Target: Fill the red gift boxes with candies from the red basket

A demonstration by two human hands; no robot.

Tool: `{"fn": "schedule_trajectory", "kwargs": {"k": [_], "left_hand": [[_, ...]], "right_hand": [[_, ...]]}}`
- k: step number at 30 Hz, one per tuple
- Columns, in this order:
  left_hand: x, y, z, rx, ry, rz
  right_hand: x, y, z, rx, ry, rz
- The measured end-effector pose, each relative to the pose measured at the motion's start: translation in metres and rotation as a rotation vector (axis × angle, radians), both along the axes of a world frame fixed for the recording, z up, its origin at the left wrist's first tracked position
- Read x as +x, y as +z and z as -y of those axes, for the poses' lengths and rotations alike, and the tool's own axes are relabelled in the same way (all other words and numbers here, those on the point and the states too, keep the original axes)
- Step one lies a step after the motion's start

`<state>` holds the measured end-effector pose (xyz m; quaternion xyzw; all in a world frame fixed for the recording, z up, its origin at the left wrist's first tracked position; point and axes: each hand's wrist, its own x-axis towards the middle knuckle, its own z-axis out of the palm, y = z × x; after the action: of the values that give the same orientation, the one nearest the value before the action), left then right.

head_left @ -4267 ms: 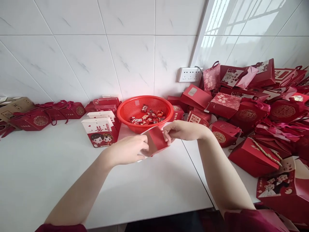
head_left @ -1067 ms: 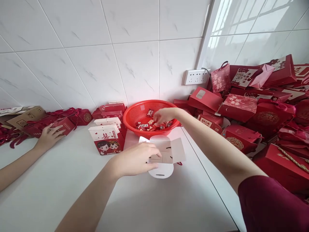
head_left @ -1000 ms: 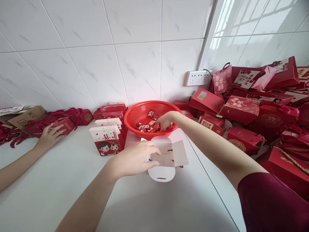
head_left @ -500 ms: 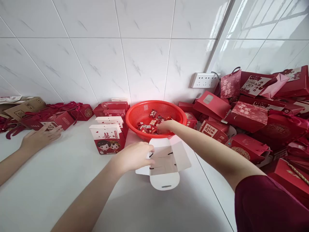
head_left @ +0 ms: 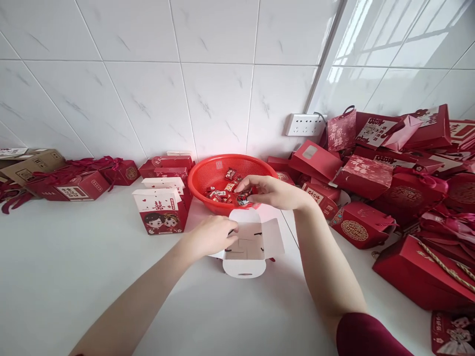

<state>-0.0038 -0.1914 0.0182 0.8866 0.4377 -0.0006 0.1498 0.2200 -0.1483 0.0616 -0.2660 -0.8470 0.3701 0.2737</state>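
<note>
An open gift box [head_left: 245,242] stands on the white counter in front of me, its white flaps folded out and its inside bare. My left hand [head_left: 211,236] grips the box's left wall, fingers curled over the edge. Just beyond it sits a red plastic basket [head_left: 200,170] with several red-wrapped candies [head_left: 218,192] in it. My right hand [head_left: 272,192] is over the basket's near right rim, thumb and fingers pinched on wrapped candy [head_left: 243,199]. How many pieces it holds I cannot tell.
Several red boxes with a cartoon couple [head_left: 161,210] stand upright left of the basket. A heap of red gift boxes [head_left: 365,175] fills the right side. More boxes [head_left: 81,185] lie at the far left. A socket strip [head_left: 304,124] is by the tiled wall.
My right hand has risen out of the basket toward the box with candy pinched in it. My left hand stays on the box. Another person's hand at the left has gone from view.
</note>
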Motion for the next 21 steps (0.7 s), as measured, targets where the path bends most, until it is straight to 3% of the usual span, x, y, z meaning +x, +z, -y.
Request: {"fn": "schedule_trajectory", "kwargs": {"k": [3, 5, 11, 16, 19, 21], "left_hand": [[0.002, -0.001, 0.0, -0.015, 0.013, 0.023], [0.003, 0.001, 0.002, -0.041, 0.029, 0.022], [-0.009, 0.023, 0.018, -0.067, 0.084, 0.003], [-0.025, 0.038, 0.01, 0.113, 0.118, 0.175], [-0.033, 0.029, -0.014, 0.249, 0.168, 0.192], [-0.037, 0.018, -0.03, 0.206, 0.2, 0.153]], "right_hand": [[0.004, 0.011, 0.021, -0.075, 0.082, 0.086], [0.007, 0.014, 0.028, -0.082, 0.064, 0.166], [0.024, 0.009, 0.024, 0.093, -0.234, 0.205], [0.015, 0.006, -0.021, 0.079, -0.403, 0.449], [-0.012, 0.005, -0.063, 0.068, -0.369, 0.59], [-0.034, 0.003, -0.09, 0.051, -0.3, 0.681]]}}
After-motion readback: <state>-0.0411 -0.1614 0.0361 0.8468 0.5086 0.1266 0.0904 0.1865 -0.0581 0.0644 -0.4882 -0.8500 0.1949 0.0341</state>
